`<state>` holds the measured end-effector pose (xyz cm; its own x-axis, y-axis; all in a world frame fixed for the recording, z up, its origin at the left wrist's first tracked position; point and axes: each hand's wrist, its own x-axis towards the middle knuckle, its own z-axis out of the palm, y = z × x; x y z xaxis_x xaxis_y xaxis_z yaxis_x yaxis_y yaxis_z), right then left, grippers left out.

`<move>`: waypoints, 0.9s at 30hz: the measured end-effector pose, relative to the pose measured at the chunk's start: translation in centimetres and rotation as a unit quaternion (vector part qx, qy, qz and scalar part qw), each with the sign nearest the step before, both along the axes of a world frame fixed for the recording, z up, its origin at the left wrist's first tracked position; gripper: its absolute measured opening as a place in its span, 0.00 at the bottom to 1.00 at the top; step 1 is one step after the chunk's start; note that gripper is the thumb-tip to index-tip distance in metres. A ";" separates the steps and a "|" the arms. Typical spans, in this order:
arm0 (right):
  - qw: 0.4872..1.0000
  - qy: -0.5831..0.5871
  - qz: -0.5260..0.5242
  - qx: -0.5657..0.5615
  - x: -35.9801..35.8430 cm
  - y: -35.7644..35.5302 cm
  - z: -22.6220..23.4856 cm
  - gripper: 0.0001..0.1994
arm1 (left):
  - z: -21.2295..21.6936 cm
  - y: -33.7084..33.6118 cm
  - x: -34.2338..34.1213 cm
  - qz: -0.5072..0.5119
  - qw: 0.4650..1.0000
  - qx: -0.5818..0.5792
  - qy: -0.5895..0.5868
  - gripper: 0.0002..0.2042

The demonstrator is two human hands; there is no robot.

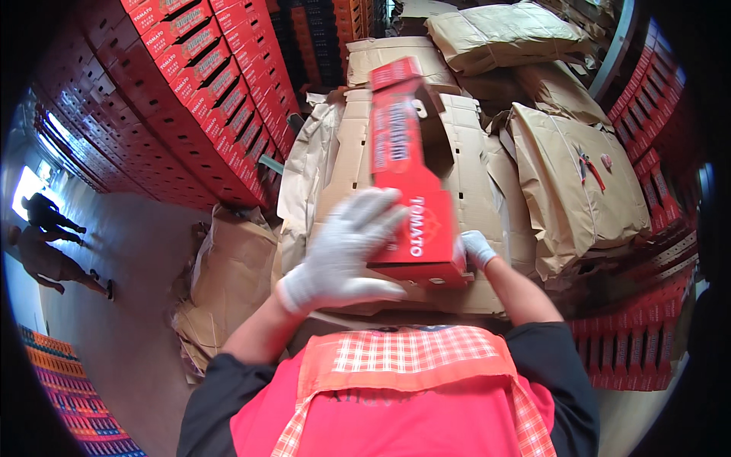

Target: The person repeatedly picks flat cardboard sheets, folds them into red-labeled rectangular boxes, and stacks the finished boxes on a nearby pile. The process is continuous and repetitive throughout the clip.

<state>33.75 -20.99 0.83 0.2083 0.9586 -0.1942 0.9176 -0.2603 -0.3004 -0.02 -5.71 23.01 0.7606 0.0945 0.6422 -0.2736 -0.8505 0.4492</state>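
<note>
A red cardboard box (392, 129), its brown inside showing on the right, lies in front of me on a stack of brown cardboard sheets (345, 152). Its near end (438, 228) is folded up toward my body. My left hand (346, 247), in a white glove, lies against the left side of that near end with its fingers stretched and apart. At the near right corner my gloved right hand (477, 249) grips the box, its fingertips partly hidden by the cardboard. Both the left hand and the box are slightly blurred.
Tall stacks of red boxes (202, 65) rise at the left, more (647, 145) at the right. Brown paper-wrapped bundles (506, 34) lie behind; red-handled pruning shears (590, 169) rest on another bundle (560, 198). Two people (57, 259) walk on the floor at far left.
</note>
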 end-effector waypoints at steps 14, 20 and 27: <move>0.932 0.100 -0.021 0.348 -6.8 -3.6 27.9 0.20 | -3.8 -7.7 14.5 0.054 0.968 -0.051 -0.238 0.65; 0.954 0.216 -0.173 0.112 -7.7 -0.1 30.5 0.08 | -5.6 -9.0 14.7 -0.037 0.929 -0.362 -0.067 0.71; 0.942 -0.097 0.160 0.277 -8.9 5.1 28.1 0.05 | -5.7 -8.8 14.1 -0.064 0.927 -0.369 0.002 0.55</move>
<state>24.85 -15.89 28.97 -0.1296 0.9215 0.3662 0.9742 0.1871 -0.1262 14.12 -14.49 17.29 0.7976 0.4166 0.4362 -0.3486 -0.2718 0.8970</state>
